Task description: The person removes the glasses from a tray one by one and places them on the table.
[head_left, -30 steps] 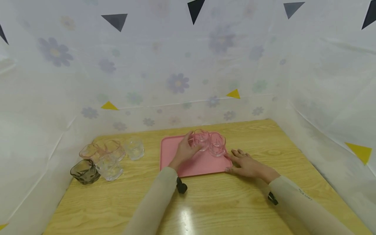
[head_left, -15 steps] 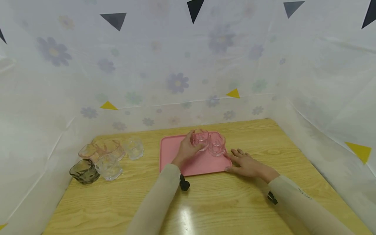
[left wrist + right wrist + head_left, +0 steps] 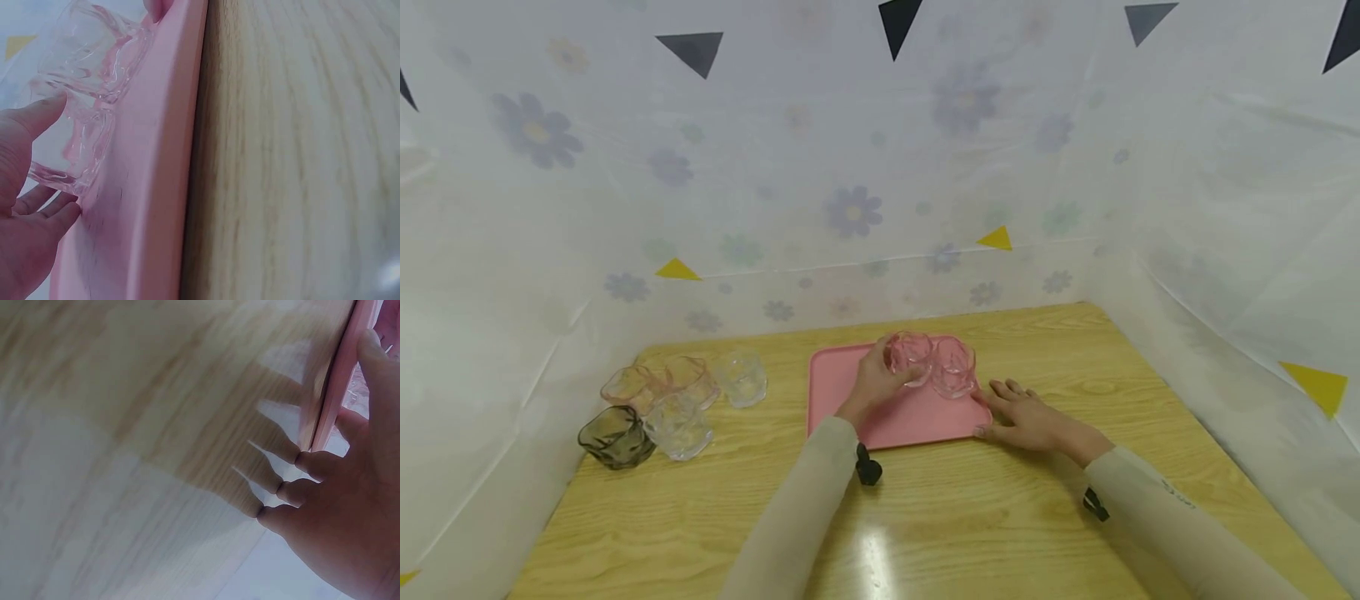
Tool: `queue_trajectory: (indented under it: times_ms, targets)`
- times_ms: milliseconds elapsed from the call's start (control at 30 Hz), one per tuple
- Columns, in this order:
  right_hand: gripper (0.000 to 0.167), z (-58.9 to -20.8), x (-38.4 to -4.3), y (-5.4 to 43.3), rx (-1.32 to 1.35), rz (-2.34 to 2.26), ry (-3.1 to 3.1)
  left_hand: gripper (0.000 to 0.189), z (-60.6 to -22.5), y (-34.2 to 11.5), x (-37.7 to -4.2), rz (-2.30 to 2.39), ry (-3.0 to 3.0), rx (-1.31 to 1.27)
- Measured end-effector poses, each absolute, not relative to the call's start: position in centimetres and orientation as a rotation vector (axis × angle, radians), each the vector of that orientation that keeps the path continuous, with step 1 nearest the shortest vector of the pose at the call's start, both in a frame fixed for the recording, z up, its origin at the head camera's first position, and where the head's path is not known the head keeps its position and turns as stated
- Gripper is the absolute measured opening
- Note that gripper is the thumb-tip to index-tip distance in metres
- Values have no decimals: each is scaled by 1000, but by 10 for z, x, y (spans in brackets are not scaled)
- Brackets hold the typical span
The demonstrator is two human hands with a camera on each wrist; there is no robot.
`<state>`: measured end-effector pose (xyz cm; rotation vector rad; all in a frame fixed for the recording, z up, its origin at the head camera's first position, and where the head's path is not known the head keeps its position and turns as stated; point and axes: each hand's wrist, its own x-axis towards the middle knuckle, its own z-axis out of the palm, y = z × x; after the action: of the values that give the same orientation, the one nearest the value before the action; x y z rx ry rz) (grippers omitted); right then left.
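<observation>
My left hand (image 3: pixel 874 385) holds a clear glass tumbler (image 3: pixel 75 137), thumb on one side and fingertips low on the other. This tumbler sits over the far part of a pink tray (image 3: pixel 902 421). Right beside it, at the tray's far right corner, stands a second clear tumbler (image 3: pixel 953 368). Both look pinkish against the tray. My right hand (image 3: pixel 1028 421) lies with fingers spread at the tray's right edge. In the right wrist view, its thumb and index finger (image 3: pixel 351 425) are at the tray rim, while the other fingertips rest on the wooden table.
Several glasses stand at the table's left: a dark grey one (image 3: pixel 617 437), two pinkish ones (image 3: pixel 632 390) and clear ones (image 3: pixel 742 379). White patterned sheeting (image 3: pixel 850 283) encloses the back and both sides of the table (image 3: pixel 955 533).
The held tumbler has shifted very slightly left and nearer, and my left wrist has moved a little to the right. My right hand and the second tumbler stay in place.
</observation>
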<state>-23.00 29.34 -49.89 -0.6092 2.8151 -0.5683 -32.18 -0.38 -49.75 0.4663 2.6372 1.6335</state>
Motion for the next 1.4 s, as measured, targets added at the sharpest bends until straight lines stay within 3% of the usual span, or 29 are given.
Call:
queue_trajectory:
  times_ms: [900,1400]
  targets:
    - [84,-500,-231,294,-623,-565,2813,86,-496,-17,-324,1583,2626,553]
    - [84,-499,-229,292,-622,-573,2817,85,-480,-64,-299,1661,2642,539]
